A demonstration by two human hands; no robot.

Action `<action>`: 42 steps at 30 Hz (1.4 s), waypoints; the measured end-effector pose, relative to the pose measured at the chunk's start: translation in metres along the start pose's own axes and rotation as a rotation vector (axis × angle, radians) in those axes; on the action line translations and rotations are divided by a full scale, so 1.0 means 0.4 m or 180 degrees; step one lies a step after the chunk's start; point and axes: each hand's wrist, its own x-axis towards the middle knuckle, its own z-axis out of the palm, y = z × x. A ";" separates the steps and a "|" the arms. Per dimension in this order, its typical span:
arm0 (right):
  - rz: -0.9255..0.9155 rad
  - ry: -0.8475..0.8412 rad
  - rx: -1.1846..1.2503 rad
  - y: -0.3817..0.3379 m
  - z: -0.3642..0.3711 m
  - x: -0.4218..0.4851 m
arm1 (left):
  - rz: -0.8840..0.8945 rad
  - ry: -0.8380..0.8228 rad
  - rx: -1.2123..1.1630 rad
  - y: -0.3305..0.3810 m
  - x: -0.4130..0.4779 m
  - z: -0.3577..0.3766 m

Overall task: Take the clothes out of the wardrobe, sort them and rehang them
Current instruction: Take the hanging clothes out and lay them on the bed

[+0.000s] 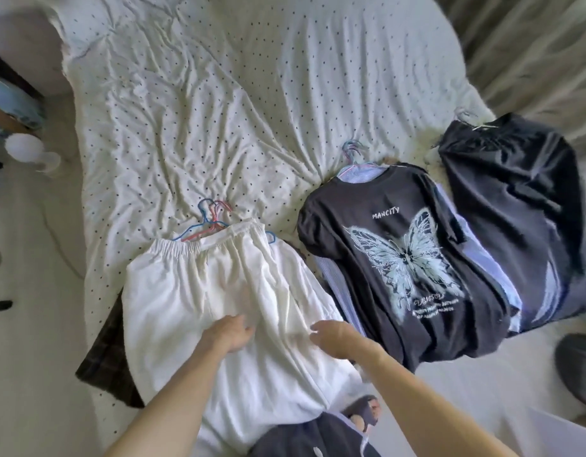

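Observation:
White trousers [199, 291] with an elastic waist lie on top of a pile at the bed's near edge, over blue and red wire hangers [210, 222]. My left hand [230, 334] rests on the white cloth, its fingers lightly bent. My right hand [334, 336] touches the same cloth just to the right, its fingers bent. A black T-shirt with a pale butterfly print [400, 265] tops a second pile of striped blue shirts. Farther right lies a dark navy garment [506, 192] on a hanger.
The bed [219, 110] carries a crumpled white sheet with small dark dots. A dark checked cloth [110, 354] sticks out from under the white pile. Curtains [532, 44] hang at the right, and a white lamp [24, 146] stands at the left.

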 end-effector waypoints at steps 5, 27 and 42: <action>-0.0235 0.1135 0.1171 0.165 -0.110 -0.251 | 0.0598 0.0480 0.0035 0.264 -0.137 -0.043; 0.2211 0.5236 0.1461 1.262 0.208 -1.330 | 0.4813 0.2074 0.2298 1.873 -0.813 0.298; 0.5250 0.5185 0.2737 1.356 0.654 -1.537 | 0.6914 0.0347 0.3734 2.377 -1.092 0.896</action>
